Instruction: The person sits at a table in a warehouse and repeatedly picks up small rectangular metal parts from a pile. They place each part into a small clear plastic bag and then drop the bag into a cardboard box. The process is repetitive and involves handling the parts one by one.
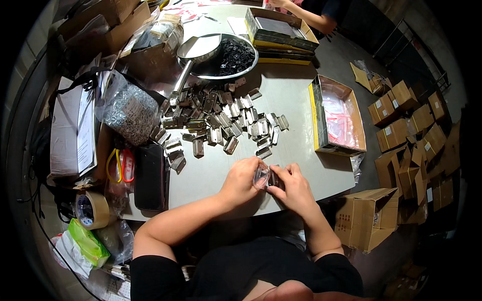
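Note:
At the table's near edge, my left hand is closed on a small clear plastic bag, its mouth facing my right hand. My right hand pinches a few dark metal hinges stacked together, right beside the bag's mouth. Whether their ends are inside the bag I cannot tell, as fingers cover part of them. Just beyond my hands spreads a loose pile of metal hinges, some silvery and some darker.
Behind the pile, a steel bowl holds black parts and a metal scoop. An open box of small plastic bags stands at right. To the left are a bag of screws, scissors, a black case and tape. Another person's arm shows far off.

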`<state>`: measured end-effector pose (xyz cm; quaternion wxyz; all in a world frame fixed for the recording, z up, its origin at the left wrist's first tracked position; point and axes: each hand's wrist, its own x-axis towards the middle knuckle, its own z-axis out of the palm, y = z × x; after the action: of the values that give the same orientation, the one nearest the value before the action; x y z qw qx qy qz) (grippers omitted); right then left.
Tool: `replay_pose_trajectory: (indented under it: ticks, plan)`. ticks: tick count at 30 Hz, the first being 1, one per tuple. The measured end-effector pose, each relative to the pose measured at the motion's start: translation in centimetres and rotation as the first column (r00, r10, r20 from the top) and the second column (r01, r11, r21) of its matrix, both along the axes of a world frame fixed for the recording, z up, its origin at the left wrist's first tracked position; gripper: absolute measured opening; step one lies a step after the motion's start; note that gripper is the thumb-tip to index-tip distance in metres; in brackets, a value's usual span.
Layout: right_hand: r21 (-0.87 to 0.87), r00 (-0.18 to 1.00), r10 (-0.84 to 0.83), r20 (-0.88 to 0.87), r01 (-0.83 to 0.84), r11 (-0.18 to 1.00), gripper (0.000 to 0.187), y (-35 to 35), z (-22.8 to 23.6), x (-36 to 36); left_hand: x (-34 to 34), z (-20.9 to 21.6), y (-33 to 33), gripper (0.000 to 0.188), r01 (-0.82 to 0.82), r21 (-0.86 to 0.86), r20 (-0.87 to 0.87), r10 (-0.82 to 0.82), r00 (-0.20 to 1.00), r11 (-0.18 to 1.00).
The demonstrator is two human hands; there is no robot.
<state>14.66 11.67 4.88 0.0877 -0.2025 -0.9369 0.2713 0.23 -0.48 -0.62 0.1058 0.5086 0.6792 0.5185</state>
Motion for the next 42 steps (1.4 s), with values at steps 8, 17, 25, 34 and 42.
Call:
replay_pose_trajectory:
  ticks: [8,17,25,34,42]
  plan:
    - [-0.193,0.997,0.08,0.002,-0.078,0.978,0.025,2.8,0.7,2.1,-0.1,0.2,-0.1,0.024,0.024,-0.007,0.052,-0.024,0.998,1.0]
    - [0.051,0.929,-0.053,-0.366,0.077,0.996,0.013,1.1,-1.5,0.9,0.0,0.4,0.1,0.022,0.044,-0.036,0.145,-0.038,0.989,0.998]
    - [0.211,0.949,-0.107,-0.297,0.174,0.962,0.029,-0.3,-3.1,1.0,0.3,0.8,-0.3,0.025,0.199,-0.038,0.259,-0.183,0.948,0.979]
    - [0.233,0.951,-0.169,-0.257,0.231,0.945,0.024,-0.3,-3.8,-1.1,0.0,0.6,-0.1,0.03,0.148,-0.068,0.297,-0.121,0.947,0.987]
    - [-0.254,0.932,-0.025,-0.362,-0.073,0.964,0.018,1.7,0.3,0.3,-0.5,0.9,-0.5,0.033,0.456,-0.083,0.626,-0.31,0.716,0.886]
